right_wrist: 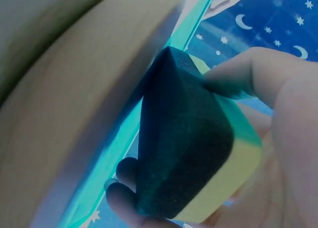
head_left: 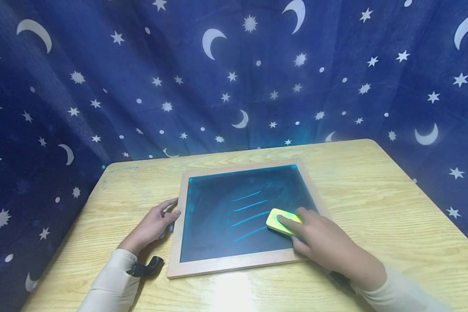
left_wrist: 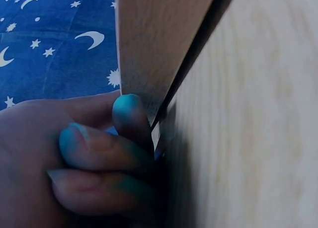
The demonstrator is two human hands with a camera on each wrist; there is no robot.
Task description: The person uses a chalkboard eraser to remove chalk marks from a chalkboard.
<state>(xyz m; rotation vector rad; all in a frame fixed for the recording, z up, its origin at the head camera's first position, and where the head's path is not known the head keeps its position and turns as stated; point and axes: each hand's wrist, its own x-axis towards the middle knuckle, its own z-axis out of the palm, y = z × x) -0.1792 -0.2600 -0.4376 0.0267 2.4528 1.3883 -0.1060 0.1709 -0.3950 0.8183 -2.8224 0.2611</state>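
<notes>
A small chalkboard (head_left: 210, 195) in a light wooden frame lies on the table, with several blue chalk lines across its middle. My right hand (head_left: 320, 238) grips a yellow chalkboard eraser (head_left: 274, 219) near the right ends of the lower lines. In the right wrist view, the eraser's dark felt pad (right_wrist: 184, 138) shows between the thumb and the fingers. At the board's left side, my left hand (head_left: 156, 225) holds the edge of the wooden frame (left_wrist: 149, 44), its thumb at the rim. Blue-green chalk dust coats the curled fingers (left_wrist: 99, 153) in the left wrist view.
The wooden table (head_left: 359, 182) extends beyond the board on all sides. Behind it hangs a dark blue curtain (head_left: 195, 86) with moons and stars. A black wrist strap (head_left: 146, 268) sits on the left sleeve, beside the board's lower left corner.
</notes>
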